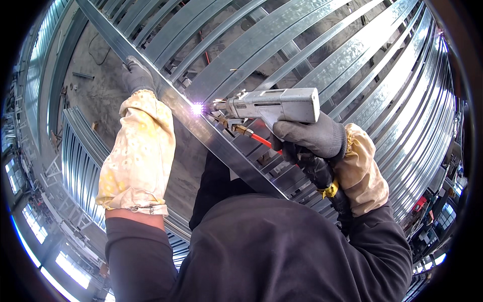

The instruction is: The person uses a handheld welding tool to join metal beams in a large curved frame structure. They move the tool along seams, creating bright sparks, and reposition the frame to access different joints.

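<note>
My right hand (314, 137), in a grey glove, is wrapped round the grip of a silver-grey welding gun (274, 104). A black-wrapped cable (319, 173) runs down from the grip, and an orange hose (261, 141) leads to a brass fitting under the nozzle. At the nozzle tip a bright white-violet glow (197, 108) lights the long metal rail (221, 143), beside the ends of the crossbars. Farther along the same rail, my gloved left hand (137, 75) grips its outer edge with curled fingers. Pale cloth sleeve covers (141, 151) protect both forearms.
Many parallel galvanised bars (271, 43) form a large frame to the right of the rail. A stack of metal profiles (83, 156) lies at the left, by the concrete floor (93, 55). A thin dark wire (95, 50) and a short metal piece (83, 75) lie there.
</note>
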Available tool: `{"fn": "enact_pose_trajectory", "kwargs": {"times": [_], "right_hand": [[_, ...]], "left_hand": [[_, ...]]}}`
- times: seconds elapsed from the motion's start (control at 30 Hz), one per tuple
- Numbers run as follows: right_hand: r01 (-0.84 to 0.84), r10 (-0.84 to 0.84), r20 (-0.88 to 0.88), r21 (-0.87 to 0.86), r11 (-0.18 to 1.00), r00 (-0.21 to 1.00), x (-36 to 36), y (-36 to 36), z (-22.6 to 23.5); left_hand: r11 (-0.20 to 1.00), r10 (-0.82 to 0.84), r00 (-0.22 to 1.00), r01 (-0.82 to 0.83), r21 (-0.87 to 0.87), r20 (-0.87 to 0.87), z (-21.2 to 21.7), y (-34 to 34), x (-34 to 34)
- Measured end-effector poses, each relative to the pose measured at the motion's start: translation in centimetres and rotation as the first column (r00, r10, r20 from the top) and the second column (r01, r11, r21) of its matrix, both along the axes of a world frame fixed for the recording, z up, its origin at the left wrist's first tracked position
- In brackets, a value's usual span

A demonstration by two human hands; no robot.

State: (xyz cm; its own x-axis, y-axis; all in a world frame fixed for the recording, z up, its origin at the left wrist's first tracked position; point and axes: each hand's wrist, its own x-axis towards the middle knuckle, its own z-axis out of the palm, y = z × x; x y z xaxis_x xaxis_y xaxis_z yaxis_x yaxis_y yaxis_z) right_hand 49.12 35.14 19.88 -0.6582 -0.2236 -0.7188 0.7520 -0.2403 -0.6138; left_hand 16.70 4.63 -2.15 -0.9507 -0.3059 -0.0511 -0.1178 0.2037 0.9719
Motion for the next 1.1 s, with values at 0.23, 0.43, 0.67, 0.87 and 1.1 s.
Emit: {"fn": "enact_pose_trajectory", "kwargs": {"times": [0.23,0.43,0.67,0.87,1.1], "right_hand": [[0.059,-0.059,0.009,0.006,0.998,0.998,0.4,-0.2,0.4],[0.040,-0.040,0.004,0.006,0.999,0.999,0.7,-0.2,0.1],[0.032,-0.032,-0.002,0.013,0.999,0.999,0.7,-0.1,0.6],[0.032,-0.032,0.011,0.008,0.999,0.999,1.1,-0.1,0.4],[0.056,-0.056,-0.018,-0.008,0.998,0.998,1.5,-0.2,0.4]], "left_hand": [[0.999,0.028,0.998,-0.030,0.027,0.064,3.2,2.5,2.0],[0.986,-0.012,0.998,0.022,-0.166,0.060,2.2,1.1,1.1],[0.972,0.030,0.990,0.004,-0.236,0.138,4.4,2.2,2.2],[0.979,0.031,0.997,-0.016,-0.202,0.070,3.3,1.6,1.7],[0.977,0.029,0.997,-0.014,-0.214,0.067,3.6,2.0,1.8]]}}
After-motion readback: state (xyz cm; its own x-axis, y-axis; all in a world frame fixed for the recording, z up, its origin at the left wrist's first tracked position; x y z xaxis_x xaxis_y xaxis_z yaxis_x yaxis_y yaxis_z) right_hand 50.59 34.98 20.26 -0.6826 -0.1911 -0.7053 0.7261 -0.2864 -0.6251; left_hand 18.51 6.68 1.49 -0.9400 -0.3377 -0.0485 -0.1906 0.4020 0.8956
